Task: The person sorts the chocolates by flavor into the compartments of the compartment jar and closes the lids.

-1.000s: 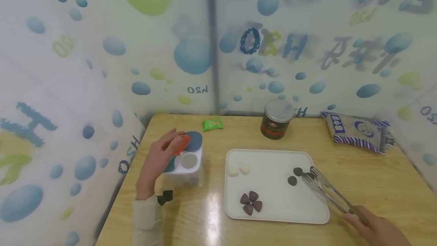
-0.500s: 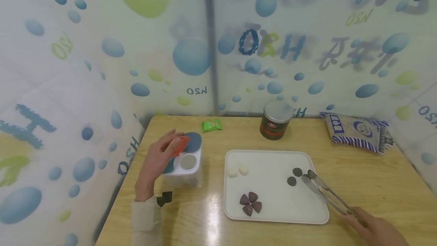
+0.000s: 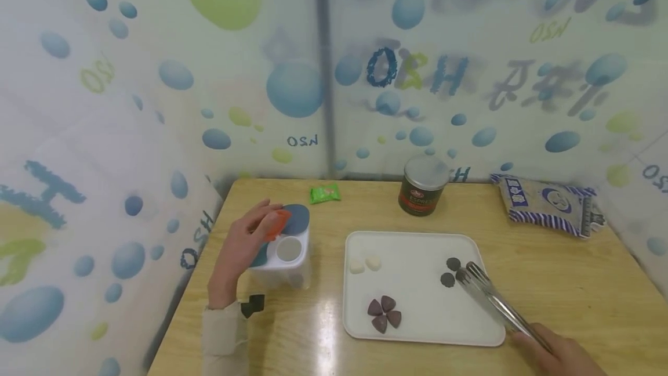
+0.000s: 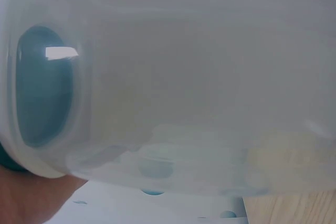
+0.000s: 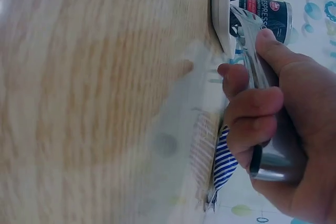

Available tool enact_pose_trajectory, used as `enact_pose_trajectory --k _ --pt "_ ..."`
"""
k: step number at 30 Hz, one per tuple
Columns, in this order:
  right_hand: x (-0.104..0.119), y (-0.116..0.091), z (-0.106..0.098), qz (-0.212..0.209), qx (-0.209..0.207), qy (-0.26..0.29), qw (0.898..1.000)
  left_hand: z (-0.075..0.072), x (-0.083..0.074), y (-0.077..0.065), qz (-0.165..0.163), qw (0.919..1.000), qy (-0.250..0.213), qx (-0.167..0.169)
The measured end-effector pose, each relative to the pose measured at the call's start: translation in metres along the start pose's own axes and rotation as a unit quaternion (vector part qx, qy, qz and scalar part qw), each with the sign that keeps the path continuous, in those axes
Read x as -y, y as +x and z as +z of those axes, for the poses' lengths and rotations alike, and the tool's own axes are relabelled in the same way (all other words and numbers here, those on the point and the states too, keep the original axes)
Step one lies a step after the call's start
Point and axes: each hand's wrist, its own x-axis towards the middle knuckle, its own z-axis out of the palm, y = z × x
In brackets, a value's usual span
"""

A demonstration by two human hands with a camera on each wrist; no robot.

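My left hand [image 3: 245, 243] holds an orange lid [image 3: 278, 225] tilted up on a box [image 3: 284, 274] with a white top and translucent sides. Blue, teal and grey round lids sit on that top; the left wrist view is filled by its translucent wall. My right hand [image 3: 558, 355] grips metal tongs [image 3: 503, 306], their tips over the right part of a white tray [image 3: 417, 335]. Right beside the tips lie two small dark round pieces [image 3: 447, 279]. In the right wrist view, fingers wrap the tongs' handle; I cannot tell whether a dark piece is between the tips.
Also on the tray are several brown triangular pieces [image 3: 387, 304] and two white pieces [image 3: 373, 262]. Behind it stand an espresso tin [image 3: 420, 196], a green packet [image 3: 325, 193] and a striped bag [image 3: 548, 202]. Patterned walls [image 3: 292, 149] border the table [image 3: 313, 335].
The tongs' arms have drawn together, and their tips have shifted slightly left toward the dark pieces. A third dark piece seen at the tips earlier no longer shows. My left hand stays put.
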Motion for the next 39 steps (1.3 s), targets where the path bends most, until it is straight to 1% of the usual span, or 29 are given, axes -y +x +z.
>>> enact_pose_trajectory --k 4,7,9,11,14,16,23,30,32,36,39 --pt "-0.002 -0.001 -0.004 0.021 0.005 0.024 0.999 -0.001 0.000 0.000 0.002 1.0000 0.007 -0.002" --pt "-0.002 -0.002 -0.008 0.029 0.000 0.027 0.999 -0.001 0.000 0.000 0.001 1.0000 0.010 -0.003" --pt "-0.002 -0.003 -0.010 0.029 -0.004 0.019 0.999 -0.001 -0.001 0.001 -0.001 0.9999 0.010 -0.001" --pt "-0.002 -0.004 -0.011 0.019 -0.005 0.002 1.000 -0.001 -0.001 0.002 -0.004 1.0000 0.008 0.001" --pt "-0.002 -0.004 -0.010 0.007 -0.010 -0.030 0.999 -0.001 -0.001 0.001 -0.006 1.0000 0.006 0.002" --pt "-0.001 -0.003 -0.008 0.002 -0.009 -0.039 0.999 -0.001 -0.001 0.001 -0.006 1.0000 0.004 0.001" --pt "0.003 -0.001 0.002 0.005 -0.002 -0.012 1.000 0.000 0.000 0.000 -0.008 1.0000 0.003 0.000" --pt "-0.004 -0.004 0.001 0.032 0.009 0.044 0.998 0.000 0.000 0.001 -0.007 1.0000 0.000 0.002" --pt "-0.004 -0.005 -0.001 0.035 0.009 0.052 0.998 0.000 0.000 0.001 -0.008 1.0000 0.001 0.001" --pt "0.000 -0.007 -0.006 0.021 0.019 0.054 0.998 0.000 0.000 0.001 -0.006 1.0000 0.004 0.001" --pt "0.004 -0.007 -0.010 0.003 0.022 0.042 0.999 0.000 0.001 0.001 -0.004 1.0000 0.005 0.000"
